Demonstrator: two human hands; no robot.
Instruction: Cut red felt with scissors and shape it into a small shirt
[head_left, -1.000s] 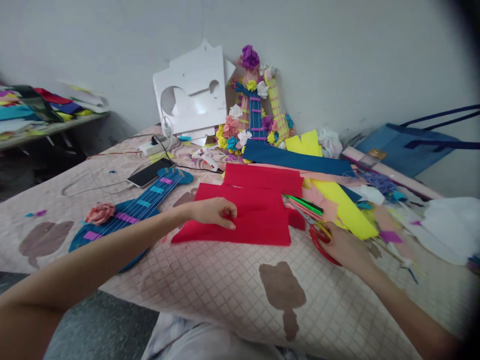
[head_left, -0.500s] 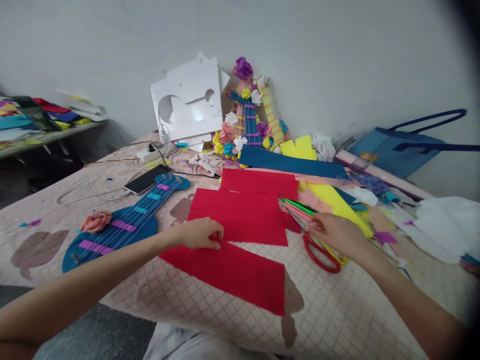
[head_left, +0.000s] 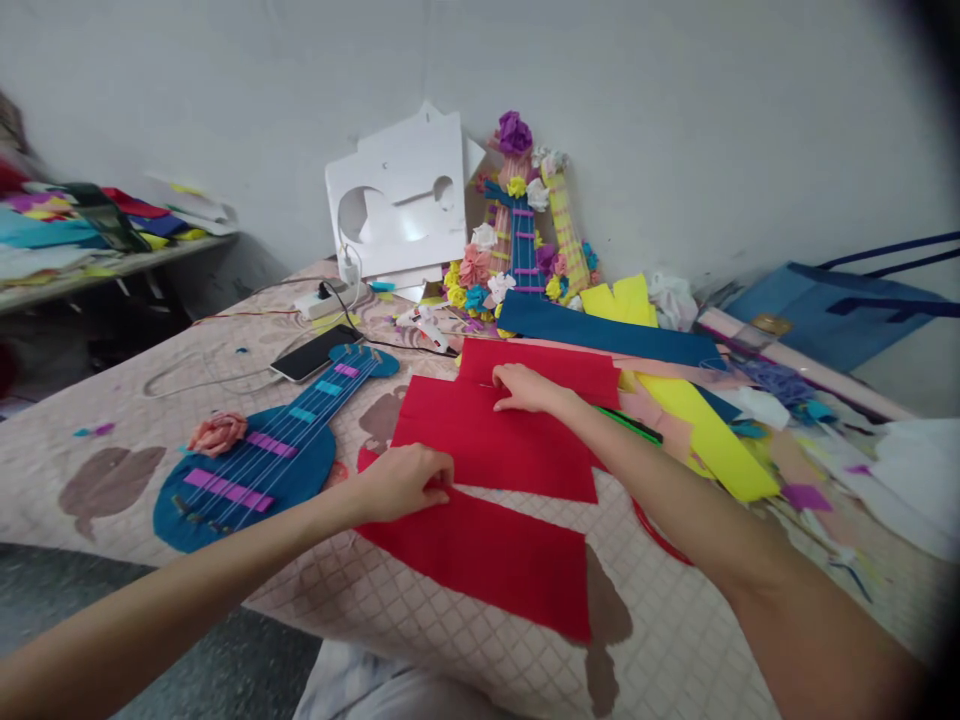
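Three red crepe paper pieces lie in front of me: a near piece (head_left: 495, 565), a middle piece (head_left: 480, 450) and a far piece (head_left: 547, 368). My left hand (head_left: 409, 482) rests where the near and middle pieces meet, thumb and fingers curled together on the near piece's upper edge. Over the middle piece, close to the far one's lower edge, my right hand (head_left: 525, 388) holds its thumb and fingers a little apart with nothing between them. Under my right forearm, the scissors (head_left: 660, 535) show only part of a red handle. Green-topped pens (head_left: 634, 425) are also partly covered.
Left lies a blue paper guitar (head_left: 247, 480) with a pink flower, beside a phone (head_left: 313, 353). A glue gun (head_left: 426, 325) and decorated guitars (head_left: 525, 235) stand farther back. Yellow strips (head_left: 701, 435), paper scraps and a blue bag (head_left: 832, 310) lie right.
My right hand has left the pens and scissors and moved left over the middle red piece. My left hand stays at the near piece's edge. The view has turned slightly left.
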